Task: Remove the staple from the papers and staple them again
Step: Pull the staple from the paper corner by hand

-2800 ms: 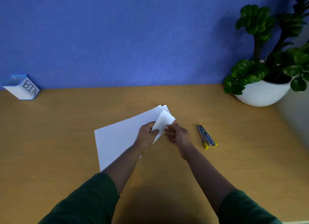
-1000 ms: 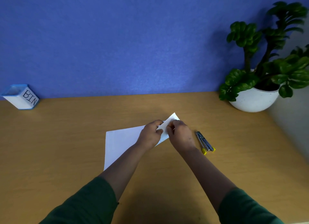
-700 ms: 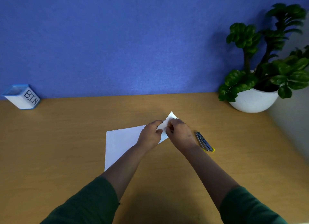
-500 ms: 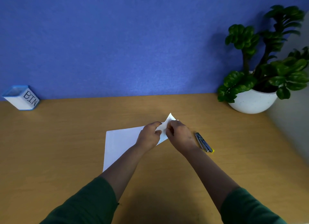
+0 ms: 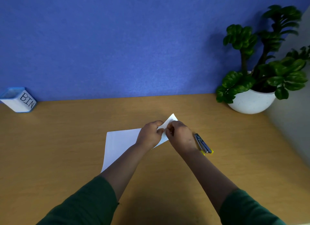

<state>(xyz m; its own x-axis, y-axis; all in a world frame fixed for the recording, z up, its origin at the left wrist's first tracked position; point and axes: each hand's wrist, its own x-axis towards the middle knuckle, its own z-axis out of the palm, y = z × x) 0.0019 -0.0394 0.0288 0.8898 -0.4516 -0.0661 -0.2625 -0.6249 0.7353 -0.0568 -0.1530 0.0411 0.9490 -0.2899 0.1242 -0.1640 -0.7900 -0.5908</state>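
Two forearms in dark green sleeves come in from the near edge and converge on one spot: the far-right corner of the white stapled paper sheets [image 5: 120, 140], which lie flat on the tan wooden desk [image 5: 50, 149] just left of centre. That corner is lifted off the desk and folded up, its tip pointing away towards the wall.

Left hand [image 5: 149, 135] sits on top of the sheets just left of the corner, fingers curled round the raised flap, pinning it. Right hand [image 5: 180, 135] meets it from the right, fingertips pinched together at the same flap, knuckles nearly touching the left's. Staple itself isn't resolvable at this size; probably under the right fingertips, so I'd judge this as mid-removal, staple not confirmed out.

Key relation for what comes next: the silver stapler with yellow end [image 5: 203, 143] lies on the desk just beside the right wrist, on its outer side. Its long axis runs diagonally, near end to the right, far end angled back towards the paper corner. Right hand is clearly the nearer one; a short move outward reaches it while the left keeps the sheets aligned.

Further back: white box with blue rim marked BIN [image 5: 20, 99] at far left against the blue wall, well apart from both hands, so discarding the staple means a long left-hand reach. White bowl planter with green plant [image 5: 251, 100] at far right.
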